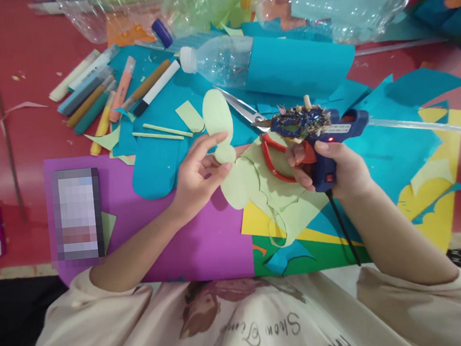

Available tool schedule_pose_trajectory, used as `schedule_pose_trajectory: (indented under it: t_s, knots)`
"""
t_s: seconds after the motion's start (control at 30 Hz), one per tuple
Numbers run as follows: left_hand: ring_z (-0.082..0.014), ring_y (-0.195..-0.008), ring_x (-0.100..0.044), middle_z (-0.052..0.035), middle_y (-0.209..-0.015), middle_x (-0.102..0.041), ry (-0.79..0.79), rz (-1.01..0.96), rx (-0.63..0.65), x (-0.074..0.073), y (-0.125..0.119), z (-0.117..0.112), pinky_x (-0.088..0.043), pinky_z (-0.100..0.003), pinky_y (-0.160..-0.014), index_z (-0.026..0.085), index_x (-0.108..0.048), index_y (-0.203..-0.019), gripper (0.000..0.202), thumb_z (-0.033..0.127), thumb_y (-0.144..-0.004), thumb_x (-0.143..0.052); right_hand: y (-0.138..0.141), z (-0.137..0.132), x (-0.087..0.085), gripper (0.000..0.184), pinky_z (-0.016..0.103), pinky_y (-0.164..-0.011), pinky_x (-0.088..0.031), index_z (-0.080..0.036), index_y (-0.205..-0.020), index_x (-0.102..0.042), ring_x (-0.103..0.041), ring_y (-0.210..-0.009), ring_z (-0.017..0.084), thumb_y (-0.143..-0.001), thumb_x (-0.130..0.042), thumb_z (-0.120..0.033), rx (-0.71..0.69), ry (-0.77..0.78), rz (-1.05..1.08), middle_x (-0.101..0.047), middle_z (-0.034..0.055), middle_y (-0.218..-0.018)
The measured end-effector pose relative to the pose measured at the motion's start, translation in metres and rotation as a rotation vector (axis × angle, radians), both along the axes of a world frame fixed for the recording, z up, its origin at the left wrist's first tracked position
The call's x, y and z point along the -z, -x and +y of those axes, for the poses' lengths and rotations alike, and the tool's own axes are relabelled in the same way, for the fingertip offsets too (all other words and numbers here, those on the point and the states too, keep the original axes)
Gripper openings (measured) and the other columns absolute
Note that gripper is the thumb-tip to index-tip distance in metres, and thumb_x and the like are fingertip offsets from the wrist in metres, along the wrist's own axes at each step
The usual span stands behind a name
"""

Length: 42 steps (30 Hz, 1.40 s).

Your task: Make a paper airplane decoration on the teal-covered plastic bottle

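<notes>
Between thumb and fingers, my left hand (204, 170) pinches a pale green paper cutout (218, 115) with a rounded lobe at each end and a small round middle. My right hand (329, 167) is wrapped round the grip of a dark blue glue gun (343, 123), fingers at its orange trigger. The gun's nozzle points left towards the cutout, apart from it, and a red light glows on its body. A clear glue stick (424, 126) sticks out of its back. Below the nozzle lie scissors (272, 158) with orange-red handles, partly covered by the gun and my fingers.
A plastic bottle (220, 61) wrapped in blue paper lies behind my hands, with more clear bottles (352, 1) at the back. Several markers (90, 93) lie left. A phone (78, 213) rests on purple paper (204, 245); green scraps (293, 205) lie in front.
</notes>
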<state>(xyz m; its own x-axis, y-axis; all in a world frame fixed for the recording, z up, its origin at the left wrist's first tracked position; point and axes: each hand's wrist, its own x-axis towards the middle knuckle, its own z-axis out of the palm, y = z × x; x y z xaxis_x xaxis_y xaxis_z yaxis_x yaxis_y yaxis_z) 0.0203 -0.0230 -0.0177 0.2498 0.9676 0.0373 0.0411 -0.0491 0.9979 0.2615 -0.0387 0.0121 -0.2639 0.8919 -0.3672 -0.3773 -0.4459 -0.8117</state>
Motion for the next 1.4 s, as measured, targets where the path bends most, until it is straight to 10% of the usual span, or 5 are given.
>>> schedule_pose_trajectory:
  t_s: [0.8, 1.4]
  knots:
    - [-0.0038, -0.057, -0.055, -0.0073, -0.149, -0.046, -0.123, 0.121, 0.151, 0.006, 0.002, -0.007, -0.053, -0.023, -0.060, 0.039, -0.050, -0.139, 0.061, 0.026, -0.083, -0.070, 0.012, -0.022, -0.004, 0.035, 0.024, -0.038, -0.038, -0.021, -0.063, -0.057, -0.044, -0.038, 0.010, -0.078, -0.070, -0.050, -0.215, -0.127, -0.531, -0.051, -0.0025, -0.045]
    - [-0.0026, -0.060, -0.056, -0.0135, -0.152, -0.042, -0.239, 0.295, 0.207, 0.003, 0.003, -0.008, -0.052, -0.020, -0.059, 0.034, -0.035, -0.148, 0.059, 0.043, -0.094, -0.056, 0.018, -0.021, -0.009, 0.034, 0.024, -0.039, -0.036, -0.021, -0.066, -0.054, -0.043, -0.041, 0.009, -0.076, -0.071, -0.048, -0.225, -0.130, -0.587, -0.050, -0.0037, -0.046]
